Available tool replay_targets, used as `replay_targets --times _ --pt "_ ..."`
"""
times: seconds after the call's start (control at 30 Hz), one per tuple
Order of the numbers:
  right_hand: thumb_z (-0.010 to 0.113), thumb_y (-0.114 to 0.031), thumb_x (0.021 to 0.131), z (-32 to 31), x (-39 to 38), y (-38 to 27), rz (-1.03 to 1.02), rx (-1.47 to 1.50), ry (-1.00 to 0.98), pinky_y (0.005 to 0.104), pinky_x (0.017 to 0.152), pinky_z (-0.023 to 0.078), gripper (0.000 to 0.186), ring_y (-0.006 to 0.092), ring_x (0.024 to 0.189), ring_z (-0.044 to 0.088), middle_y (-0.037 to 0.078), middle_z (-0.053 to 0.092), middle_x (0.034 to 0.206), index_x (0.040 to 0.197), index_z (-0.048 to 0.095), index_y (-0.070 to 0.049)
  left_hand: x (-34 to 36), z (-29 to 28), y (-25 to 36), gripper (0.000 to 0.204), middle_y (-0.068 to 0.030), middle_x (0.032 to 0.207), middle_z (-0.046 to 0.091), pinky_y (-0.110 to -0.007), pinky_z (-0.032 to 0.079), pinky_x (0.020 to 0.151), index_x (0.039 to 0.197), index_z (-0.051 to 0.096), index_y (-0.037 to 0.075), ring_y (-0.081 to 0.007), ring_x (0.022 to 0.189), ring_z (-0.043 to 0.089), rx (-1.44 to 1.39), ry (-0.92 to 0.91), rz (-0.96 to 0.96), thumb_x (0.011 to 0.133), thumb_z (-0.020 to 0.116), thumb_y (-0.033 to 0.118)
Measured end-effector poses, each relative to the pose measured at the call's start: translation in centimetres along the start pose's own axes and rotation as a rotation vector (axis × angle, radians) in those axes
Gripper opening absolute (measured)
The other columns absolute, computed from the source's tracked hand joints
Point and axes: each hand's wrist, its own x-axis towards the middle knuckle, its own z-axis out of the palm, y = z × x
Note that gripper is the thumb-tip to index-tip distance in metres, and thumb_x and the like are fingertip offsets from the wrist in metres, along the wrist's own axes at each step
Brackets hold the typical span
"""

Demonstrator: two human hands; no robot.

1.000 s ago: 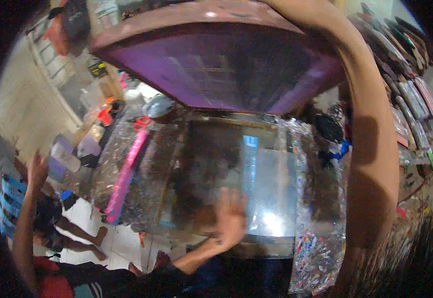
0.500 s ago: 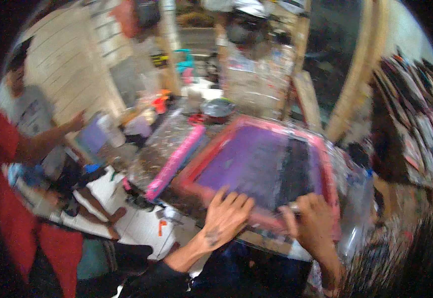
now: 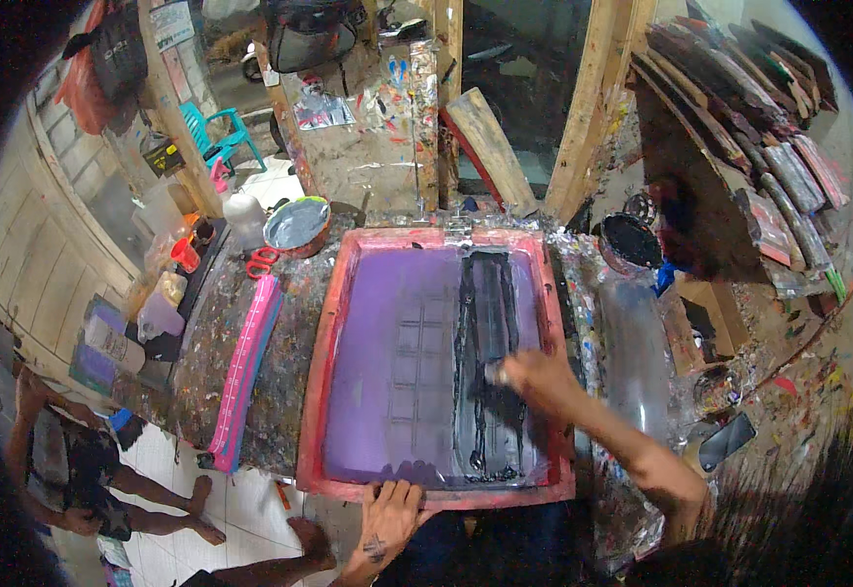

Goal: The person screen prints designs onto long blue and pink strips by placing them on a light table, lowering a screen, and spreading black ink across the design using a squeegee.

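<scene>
A screen printing frame [image 3: 340, 323] with a worn pink-red border and purple mesh lies in front of me. Faint grid lines mark its middle. Black ink [image 3: 473, 430] runs in a long band down the right part of the mesh, with thick ridges along its sides. My left hand [image 3: 392, 519] is closed over the frame's near edge, fingers bent onto the border. Over the ink band, my right hand [image 3: 544, 380] is closed and slightly blurred. It grips what looks like a squeegee [image 3: 495, 372], of which only a small greyish end shows.
A pink-and-blue bar [image 3: 248, 372], red scissors [image 3: 262, 262] and a bowl of grey paint [image 3: 297, 225] stand left. To the right are a black ink bucket [image 3: 630, 243], a clear cylinder [image 3: 637, 357] and a phone [image 3: 728, 442]. Another person's legs [image 3: 167, 499] show at lower left.
My right hand has left the frame's near edge and moved forward over the ink band. My left hand stays at the near edge. The view has turned and the frame appears straighter.
</scene>
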Motion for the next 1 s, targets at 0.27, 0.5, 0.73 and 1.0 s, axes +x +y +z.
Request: replay_targets --times 0.27,0.5,0.73,1.0 --pt "0.064 -0.018 0.091 3.1 19.3 15.5 0.165 -0.004 0.017 0.0551 0.077 0.054 0.030 0.0434 0.094 0.069 0.023 0.071 0.099 0.115 0.055 -0.002 -2.1 7.3 -2.7 0.047 -0.0113 0.115 0.063 -0.056 0.042 0.100 0.120 0.066 0.010 -0.0331 0.113 0.058 -0.027 -0.011 -0.069 0.086 0.069 0.042" --pt "0.062 -0.013 0.088 3.3 8.2 9.1 0.123 0.213 0.040 0.0532 0.080 0.049 0.028 0.0429 0.094 0.066 0.020 0.067 0.096 0.113 0.054 -0.004 1.0 -0.5 -1.0 0.044 -0.0044 0.090 0.059 -0.044 0.040 0.086 0.101 0.068 0.010 -0.0247 0.092 0.059 -0.069 0.000 0.056 0.074 0.083 0.042" --pt "0.059 -0.013 0.090 -3.5 -7.2 -11.3 0.094 0.132 -0.297 0.0468 0.086 0.047 0.021 0.0308 0.090 0.068 0.010 0.064 0.097 0.110 0.060 -0.008 1.1 -2.2 -0.4 0.039 -0.0056 0.090 0.060 -0.043 0.040 0.085 0.098 0.068 0.009 -0.0259 0.094 0.059 -0.058 0.008 0.060 0.079 0.080 0.040" --pt "0.076 -0.034 0.087 -7.4 -7.8 -16.6 0.319 -0.027 0.058 0.0555 0.095 0.039 0.038 0.0253 0.093 0.061 0.008 0.057 0.094 0.111 0.064 -0.007 1.7 -7.7 -0.8 0.042 -0.0071 0.084 0.063 -0.040 0.042 0.078 0.092 0.070 0.007 -0.0274 0.085 0.062 -0.031 0.077 0.131 0.080 0.079 0.047"
